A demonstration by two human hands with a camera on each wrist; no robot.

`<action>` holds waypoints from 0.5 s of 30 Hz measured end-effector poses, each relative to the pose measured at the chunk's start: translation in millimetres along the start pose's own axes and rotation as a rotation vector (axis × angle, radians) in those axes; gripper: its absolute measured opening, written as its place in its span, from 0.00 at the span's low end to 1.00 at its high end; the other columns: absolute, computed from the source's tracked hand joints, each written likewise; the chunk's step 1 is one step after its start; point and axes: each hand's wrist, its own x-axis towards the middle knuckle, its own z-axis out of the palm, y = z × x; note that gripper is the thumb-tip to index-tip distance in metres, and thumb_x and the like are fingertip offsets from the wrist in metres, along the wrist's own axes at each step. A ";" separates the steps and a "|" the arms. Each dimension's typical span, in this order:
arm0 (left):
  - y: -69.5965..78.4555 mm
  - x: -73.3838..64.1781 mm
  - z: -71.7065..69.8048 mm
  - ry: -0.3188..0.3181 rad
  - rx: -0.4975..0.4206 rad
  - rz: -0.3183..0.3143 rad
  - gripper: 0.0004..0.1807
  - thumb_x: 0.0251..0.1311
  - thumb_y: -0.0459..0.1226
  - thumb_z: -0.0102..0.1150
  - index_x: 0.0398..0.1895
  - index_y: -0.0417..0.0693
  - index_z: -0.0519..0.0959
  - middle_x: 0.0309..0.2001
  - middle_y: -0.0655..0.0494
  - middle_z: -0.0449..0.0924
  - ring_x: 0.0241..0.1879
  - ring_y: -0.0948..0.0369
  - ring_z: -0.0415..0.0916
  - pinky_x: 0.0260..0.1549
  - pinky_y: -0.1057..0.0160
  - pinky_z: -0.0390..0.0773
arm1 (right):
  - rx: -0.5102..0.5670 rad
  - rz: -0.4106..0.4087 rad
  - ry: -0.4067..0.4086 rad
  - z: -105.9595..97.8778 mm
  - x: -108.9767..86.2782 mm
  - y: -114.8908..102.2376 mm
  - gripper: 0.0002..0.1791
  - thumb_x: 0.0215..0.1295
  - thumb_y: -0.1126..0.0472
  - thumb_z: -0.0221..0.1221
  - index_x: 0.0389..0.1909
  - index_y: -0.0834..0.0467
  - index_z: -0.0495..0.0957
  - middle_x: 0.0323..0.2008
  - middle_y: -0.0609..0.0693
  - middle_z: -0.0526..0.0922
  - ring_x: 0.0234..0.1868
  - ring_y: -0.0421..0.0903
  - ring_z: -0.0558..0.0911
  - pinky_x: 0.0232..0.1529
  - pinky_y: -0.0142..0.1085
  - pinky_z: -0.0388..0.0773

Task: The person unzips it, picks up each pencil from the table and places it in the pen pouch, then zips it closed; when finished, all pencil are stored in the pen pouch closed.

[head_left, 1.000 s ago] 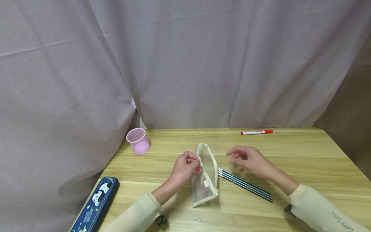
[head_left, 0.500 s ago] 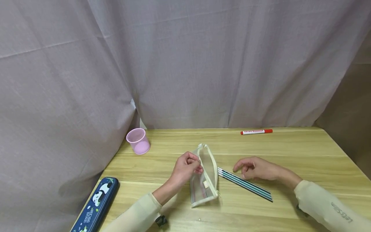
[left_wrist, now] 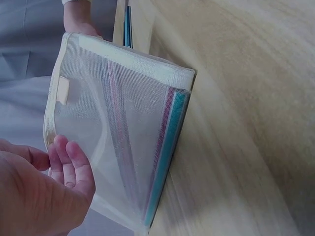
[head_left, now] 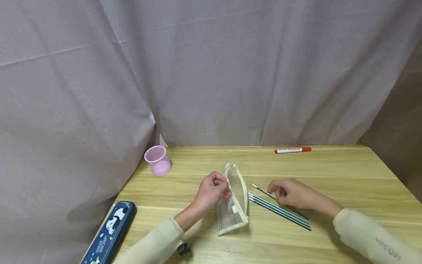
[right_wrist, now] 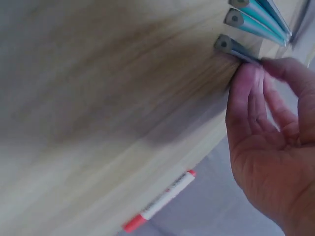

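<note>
A see-through mesh zip pouch [head_left: 225, 222] stands with its mouth open in the middle of the table. My left hand [head_left: 212, 189] pinches the near-left edge of that mouth. The left wrist view gives the mesh wall [left_wrist: 135, 113] with coloured strips showing through. To the right, my right hand [head_left: 293, 193] pinches a dark pencil [head_left: 262, 191] between thumb and fingers, its eraser end toward the pouch. Several teal and dark pencils [head_left: 278, 211] lie side by side just below it. In the right wrist view, the pinched pencil's blunt end [right_wrist: 225, 44] sits apart from the teal ones [right_wrist: 251, 24].
A red and white marker [head_left: 292, 150] lies at the table's back edge. A pink mesh cup [head_left: 157, 160] stands at the back left. The dark blue panda pencil case [head_left: 110, 231] is at the front left. Grey curtains [head_left: 211, 73] hang behind the table.
My right hand has come down onto the pencils, and one pencil is now pinched and shifted up, away from the others. My left hand keeps its hold on the pouch.
</note>
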 end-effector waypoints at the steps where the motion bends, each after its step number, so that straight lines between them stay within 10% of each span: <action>1: 0.5 0.0 0.6 0.000 0.003 -0.003 0.09 0.63 0.26 0.58 0.45 0.33 0.75 0.28 0.53 0.81 0.26 0.62 0.84 0.38 0.60 0.93 | -0.067 0.004 0.026 0.9 0.4 -1.6 0.15 0.59 0.73 0.66 0.45 0.55 0.84 0.28 0.40 0.80 0.29 0.30 0.74 0.29 0.25 0.75; 15: 2.3 3.9 2.8 0.010 0.029 -0.001 0.08 0.62 0.26 0.58 0.43 0.34 0.75 0.27 0.54 0.80 0.25 0.62 0.83 0.35 0.60 0.93 | -0.337 0.000 0.127 -2.8 8.7 -22.6 0.20 0.58 0.70 0.68 0.51 0.54 0.84 0.26 0.35 0.77 0.27 0.30 0.70 0.26 0.25 0.70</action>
